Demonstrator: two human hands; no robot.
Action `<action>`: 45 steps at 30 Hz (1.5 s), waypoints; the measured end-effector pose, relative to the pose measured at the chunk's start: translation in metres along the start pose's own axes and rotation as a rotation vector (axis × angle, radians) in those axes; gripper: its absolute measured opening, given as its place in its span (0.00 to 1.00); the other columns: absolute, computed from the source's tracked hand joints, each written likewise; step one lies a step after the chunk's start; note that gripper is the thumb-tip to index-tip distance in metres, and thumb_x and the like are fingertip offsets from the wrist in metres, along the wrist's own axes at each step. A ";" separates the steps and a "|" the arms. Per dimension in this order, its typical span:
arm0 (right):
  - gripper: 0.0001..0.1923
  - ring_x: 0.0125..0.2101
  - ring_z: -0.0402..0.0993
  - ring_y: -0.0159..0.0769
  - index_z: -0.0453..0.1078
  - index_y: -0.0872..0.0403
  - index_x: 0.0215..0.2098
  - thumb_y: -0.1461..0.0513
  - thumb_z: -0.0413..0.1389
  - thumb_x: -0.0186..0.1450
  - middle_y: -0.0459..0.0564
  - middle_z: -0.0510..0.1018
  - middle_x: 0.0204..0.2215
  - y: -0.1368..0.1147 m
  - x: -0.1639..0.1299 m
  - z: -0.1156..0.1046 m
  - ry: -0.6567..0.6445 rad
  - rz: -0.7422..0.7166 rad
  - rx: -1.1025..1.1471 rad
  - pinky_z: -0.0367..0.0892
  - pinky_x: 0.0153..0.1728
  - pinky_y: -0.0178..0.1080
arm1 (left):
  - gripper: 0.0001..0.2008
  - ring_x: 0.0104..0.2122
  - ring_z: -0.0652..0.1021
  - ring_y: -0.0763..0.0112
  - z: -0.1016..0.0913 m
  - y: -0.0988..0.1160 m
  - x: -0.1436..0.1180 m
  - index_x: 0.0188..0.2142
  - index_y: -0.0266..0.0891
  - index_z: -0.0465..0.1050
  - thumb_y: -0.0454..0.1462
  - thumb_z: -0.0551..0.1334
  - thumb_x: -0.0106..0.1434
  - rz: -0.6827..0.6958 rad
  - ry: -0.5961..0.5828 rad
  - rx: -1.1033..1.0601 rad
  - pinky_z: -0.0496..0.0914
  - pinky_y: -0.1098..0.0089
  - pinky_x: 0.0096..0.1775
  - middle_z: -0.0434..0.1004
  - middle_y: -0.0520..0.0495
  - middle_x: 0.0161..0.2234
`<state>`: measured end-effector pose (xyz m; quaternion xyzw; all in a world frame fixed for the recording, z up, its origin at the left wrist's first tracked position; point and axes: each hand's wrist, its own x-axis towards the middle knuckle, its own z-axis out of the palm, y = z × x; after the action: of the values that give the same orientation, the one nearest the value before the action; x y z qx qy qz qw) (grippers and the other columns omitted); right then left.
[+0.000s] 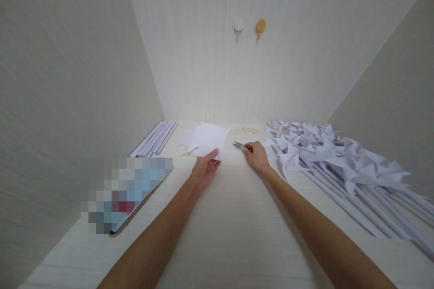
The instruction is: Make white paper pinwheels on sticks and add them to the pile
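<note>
The hands (pixel 205 168) hold paper (pixel 208 140) left, scissors (pixel 239 145) right

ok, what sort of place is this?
Probably a small craft spot, perhaps a booth: pale walls enclose the work surface on three sides, what look like paper pinwheels lie heaped at right, and scissors and a paper sheet are in hand.

On your table (pixel 233 226), pinwheels (pixel 327 151) lie right; paper tubes (pixel 156 137) lie left, behind a flat device (pixel 142 189). Between, your paper sheet (pixel 209 139) is left of your scissors (pixel 238 145).
</note>
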<state>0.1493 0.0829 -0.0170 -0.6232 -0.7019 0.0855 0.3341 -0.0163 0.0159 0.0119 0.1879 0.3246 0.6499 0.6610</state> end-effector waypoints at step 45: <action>0.14 0.19 0.64 0.31 0.67 0.55 0.19 0.55 0.49 0.56 0.46 0.69 0.16 -0.042 -0.072 -0.011 -0.151 -0.021 0.666 0.59 0.23 0.34 | 0.11 0.24 0.72 0.74 -0.003 -0.021 -0.001 0.22 0.33 0.72 0.35 0.70 0.38 0.119 -0.149 0.332 0.67 0.70 0.31 0.75 0.50 0.23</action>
<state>0.1214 0.0033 -0.0119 -0.4646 -0.6645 0.3524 0.4674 -0.0028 0.0130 -0.0037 0.3609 0.3659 0.6095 0.6037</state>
